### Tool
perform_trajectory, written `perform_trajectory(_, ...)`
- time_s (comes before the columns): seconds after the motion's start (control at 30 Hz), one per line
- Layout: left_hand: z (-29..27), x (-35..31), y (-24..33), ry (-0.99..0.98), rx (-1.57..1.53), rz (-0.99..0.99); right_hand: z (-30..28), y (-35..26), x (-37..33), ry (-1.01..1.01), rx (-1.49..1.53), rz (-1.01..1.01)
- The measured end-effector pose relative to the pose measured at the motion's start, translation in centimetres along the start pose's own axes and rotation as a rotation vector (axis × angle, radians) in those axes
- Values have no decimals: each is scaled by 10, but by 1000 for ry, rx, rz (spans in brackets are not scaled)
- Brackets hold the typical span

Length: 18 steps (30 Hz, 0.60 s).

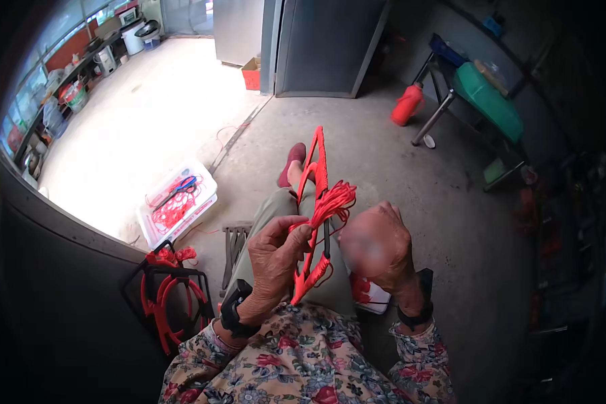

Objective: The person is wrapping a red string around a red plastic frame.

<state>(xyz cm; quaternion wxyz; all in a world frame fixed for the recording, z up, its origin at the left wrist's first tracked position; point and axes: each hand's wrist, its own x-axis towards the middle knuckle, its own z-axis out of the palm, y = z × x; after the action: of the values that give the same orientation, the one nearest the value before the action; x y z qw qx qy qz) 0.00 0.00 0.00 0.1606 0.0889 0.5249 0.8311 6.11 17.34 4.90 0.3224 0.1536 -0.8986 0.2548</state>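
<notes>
My left hand [276, 254] is closed, with thumb and fingers pinching a looped bundle of red cord [334, 200]. Beside that bundle a narrow frame [321, 163] rises from my lap, mostly wrapped in red, with a dark bare stretch near its middle. Loose strands hang from the bundle along the frame. To the right, apart from the frame, my right hand [396, 250] is raised with its fingers curled in. A blurred patch covers part of it, so whatever it may hold is hidden.
On the floor at left lies a white tray [209, 202] of red cord scraps with blue-handled scissors [187, 183]. Black frames with red wrapping [160, 303] lean by my left side. A red flask [407, 105] stands near a metal-legged table [439, 116] at far right.
</notes>
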Motion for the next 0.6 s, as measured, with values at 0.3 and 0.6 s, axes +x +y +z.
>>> perform_trajectory(0.3, -4, -5, 8, -219, -20, -219, 22, -7, -16, -60, -9, 65)
perform_trajectory(0.6, -10, -20, 7, -429, -194, -266, -48, -28, -1, 114, 852, 374)
